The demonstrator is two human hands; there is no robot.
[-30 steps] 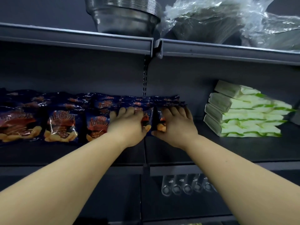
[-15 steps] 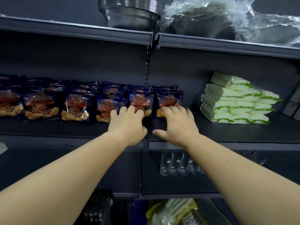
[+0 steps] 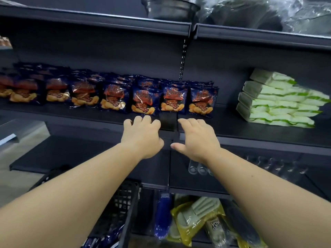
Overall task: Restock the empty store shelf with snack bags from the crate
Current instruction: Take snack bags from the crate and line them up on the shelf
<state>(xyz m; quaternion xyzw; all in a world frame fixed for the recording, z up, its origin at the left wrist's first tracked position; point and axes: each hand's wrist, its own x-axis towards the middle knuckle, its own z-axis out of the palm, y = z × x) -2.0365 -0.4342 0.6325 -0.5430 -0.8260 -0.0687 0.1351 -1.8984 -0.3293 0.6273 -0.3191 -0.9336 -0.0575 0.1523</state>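
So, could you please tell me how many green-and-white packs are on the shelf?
4 green-and-white packs, stacked at the right end of the shelf; others may hide behind.

1. Lettering on the snack bags (image 3: 143, 100) blurred, unreadable.
2. Leftmost bags of the row cut off by the left edge.
3. Metal bowl (image 3: 170, 8) on the upper shelf cropped by the top edge.
4. Black crate (image 3: 123, 208) partly hidden behind the left forearm, its bottom cut by the lower edge.
5. Fingertips of the left hand (image 3: 143, 136) curled out of sight.
6. Clear glasses (image 3: 198, 169) partly covered by the right forearm, smeared further right.
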